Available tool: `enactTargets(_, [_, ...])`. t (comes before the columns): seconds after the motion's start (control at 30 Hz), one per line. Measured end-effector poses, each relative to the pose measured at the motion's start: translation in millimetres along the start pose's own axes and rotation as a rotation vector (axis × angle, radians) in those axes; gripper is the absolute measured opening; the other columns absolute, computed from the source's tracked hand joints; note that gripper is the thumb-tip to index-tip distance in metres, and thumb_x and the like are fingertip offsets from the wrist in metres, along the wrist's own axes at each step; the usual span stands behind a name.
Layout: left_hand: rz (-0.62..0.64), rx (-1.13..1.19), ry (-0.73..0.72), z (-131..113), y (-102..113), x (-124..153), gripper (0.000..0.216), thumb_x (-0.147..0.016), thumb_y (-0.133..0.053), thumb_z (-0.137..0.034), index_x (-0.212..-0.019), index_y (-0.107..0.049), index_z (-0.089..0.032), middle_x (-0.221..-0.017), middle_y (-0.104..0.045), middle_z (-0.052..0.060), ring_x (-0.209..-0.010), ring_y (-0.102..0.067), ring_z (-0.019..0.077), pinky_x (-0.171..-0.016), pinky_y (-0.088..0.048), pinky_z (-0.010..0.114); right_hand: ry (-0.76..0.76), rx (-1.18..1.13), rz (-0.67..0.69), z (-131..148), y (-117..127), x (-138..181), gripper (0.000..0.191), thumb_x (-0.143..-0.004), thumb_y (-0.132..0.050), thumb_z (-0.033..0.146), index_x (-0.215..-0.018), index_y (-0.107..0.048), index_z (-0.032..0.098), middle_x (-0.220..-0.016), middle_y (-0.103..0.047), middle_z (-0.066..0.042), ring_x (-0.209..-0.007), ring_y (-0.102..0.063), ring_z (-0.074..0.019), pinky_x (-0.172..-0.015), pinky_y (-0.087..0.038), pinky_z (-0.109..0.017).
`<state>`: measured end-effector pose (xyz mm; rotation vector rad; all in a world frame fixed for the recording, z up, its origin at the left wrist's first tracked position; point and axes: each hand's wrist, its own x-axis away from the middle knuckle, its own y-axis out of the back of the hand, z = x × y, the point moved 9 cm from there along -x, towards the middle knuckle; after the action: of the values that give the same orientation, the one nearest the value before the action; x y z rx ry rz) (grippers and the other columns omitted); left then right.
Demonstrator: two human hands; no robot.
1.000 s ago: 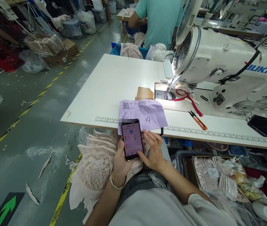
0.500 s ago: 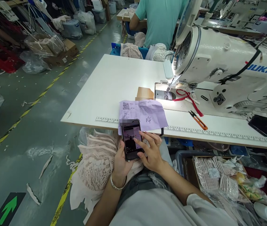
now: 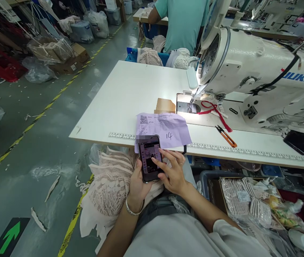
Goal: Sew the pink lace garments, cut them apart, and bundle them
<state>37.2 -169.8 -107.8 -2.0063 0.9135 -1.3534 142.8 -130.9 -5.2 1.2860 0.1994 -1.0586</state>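
Note:
A smartphone with a lit screen rests in my left hand, whose fingers wrap its lower left edge. My right hand has its fingers spread, with a fingertip over the screen; whether it touches the glass I cannot tell. Behind the phone, a creased purple paper sheet marked "14" lies at the table's front edge. Beige lace fabric is heaped beside my left forearm.
A white sewing machine stands on the white table. Orange-handled thread snips, a red ribbon and a black phone-like object lie there. A bin of packaged goods sits at right. A person in a teal shirt is ahead.
The picture on the phone screen is different, and my right fingertip has shifted slightly left over it. My left hand keeps the phone in place.

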Motion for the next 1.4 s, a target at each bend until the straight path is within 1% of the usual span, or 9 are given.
enactTargets(0.1, [0.020,-0.002,0.013,1.4,-0.6,-0.2,0.030,-0.100,-0.048,-0.031,-0.106,-0.072,-0.014,-0.105,-0.073,0.010,-0.095,-0.069,0.0202,-0.088,-0.057,0.034,0.009,-0.025,-0.010,0.1,0.9,-0.1,0.052,-0.104,-0.023,0.052,-0.130,-0.064,0.032,-0.141,-0.053,-0.006,-0.127,-0.045,-0.0263,-0.106,-0.033,-0.048])
enactTargets(0.23, [0.093,-0.012,0.041,4.6,-4.3,-0.7,0.031,-0.098,-0.051,-0.037,-0.112,-0.070,-0.016,-0.108,-0.073,0.010,-0.100,-0.069,0.0248,-0.098,-0.053,0.043,0.012,-0.026,0.001,0.9,-1.3,0.7,0.053,-0.104,-0.022,0.053,-0.129,-0.065,0.034,-0.143,-0.051,-0.005,-0.126,-0.045,-0.0268,-0.106,-0.033,-0.049])
enactTargets(0.3, [0.095,-0.010,0.040,4.5,-4.4,-0.9,0.032,-0.098,-0.051,-0.037,-0.114,-0.070,-0.016,-0.109,-0.072,0.011,-0.103,-0.068,0.0263,-0.101,-0.051,0.045,0.017,-0.016,0.010,1.8,-2.6,0.8,0.053,-0.104,-0.023,0.052,-0.130,-0.065,0.034,-0.144,-0.050,-0.005,-0.126,-0.045,-0.0272,-0.106,-0.033,-0.049])
enactTargets(0.43, [0.057,0.002,0.036,3.5,-2.4,-0.7,0.033,-0.101,-0.045,-0.034,-0.113,-0.070,-0.014,-0.110,-0.072,0.011,-0.101,-0.068,0.0235,-0.098,-0.053,0.040,0.019,-0.005,-0.015,1.2,0.3,-0.3,0.054,-0.104,-0.022,0.052,-0.130,-0.065,0.033,-0.142,-0.051,-0.005,-0.125,-0.045,-0.0266,-0.105,-0.033,-0.048])
enactTargets(0.57, [0.081,0.008,0.042,3.8,-4.7,0.0,0.035,-0.102,-0.041,-0.033,-0.115,-0.070,-0.016,-0.107,-0.073,0.009,-0.098,-0.069,0.0197,-0.089,-0.055,0.031,0.005,0.001,-0.039,-2.9,4.3,-1.3,0.055,-0.104,-0.020,0.053,-0.131,-0.064,0.032,-0.138,-0.055,-0.006,-0.123,-0.046,-0.0261,-0.105,-0.033,-0.047])
enactTargets(0.73, [0.088,-0.025,0.029,3.3,-3.2,-0.7,0.032,-0.099,-0.050,-0.036,-0.115,-0.069,-0.017,-0.111,-0.072,0.010,-0.109,-0.066,0.0236,-0.099,-0.051,0.038,0.023,-0.009,-0.037,-2.6,4.8,0.1,0.055,-0.103,-0.020,0.054,-0.130,-0.065,0.036,-0.140,-0.053,-0.005,-0.122,-0.046,-0.0261,-0.104,-0.034,-0.048])
enactTargets(0.83, [0.080,-0.025,0.029,3.5,-2.2,-0.9,0.031,-0.098,-0.054,-0.037,-0.117,-0.069,-0.017,-0.115,-0.071,0.012,-0.109,-0.066,0.0256,-0.101,-0.050,0.042,0.026,-0.010,-0.040,-1.6,4.6,0.4,0.057,-0.103,-0.019,0.055,-0.124,-0.068,0.036,-0.139,-0.055,-0.004,-0.122,-0.047,-0.0251,-0.104,-0.035,-0.048])
enactTargets(1.07, [0.087,-0.022,0.037,3.0,-6.8,1.4,0.034,-0.101,-0.047,-0.037,-0.116,-0.070,-0.016,-0.113,-0.071,0.011,-0.103,-0.067,0.0227,-0.091,-0.054,0.034,0.030,-0.018,-0.054,-0.7,5.5,0.0,0.057,-0.104,-0.020,0.054,-0.119,-0.071,0.033,-0.135,-0.059,-0.005,-0.121,-0.050,-0.0242,-0.104,-0.035,-0.047])
enactTargets(1.4, [0.107,-0.063,0.035,3.7,-5.3,0.5,0.035,-0.095,-0.058,-0.043,-0.111,-0.071,-0.015,-0.112,-0.071,0.012,-0.103,-0.067,0.0243,-0.097,-0.052,0.038,-0.005,-0.042,-0.044,-6.6,5.2,3.1,0.058,-0.104,-0.020,0.054,-0.122,-0.070,0.032,-0.133,-0.059,-0.006,-0.119,-0.049,-0.0245,-0.104,-0.034,-0.046])
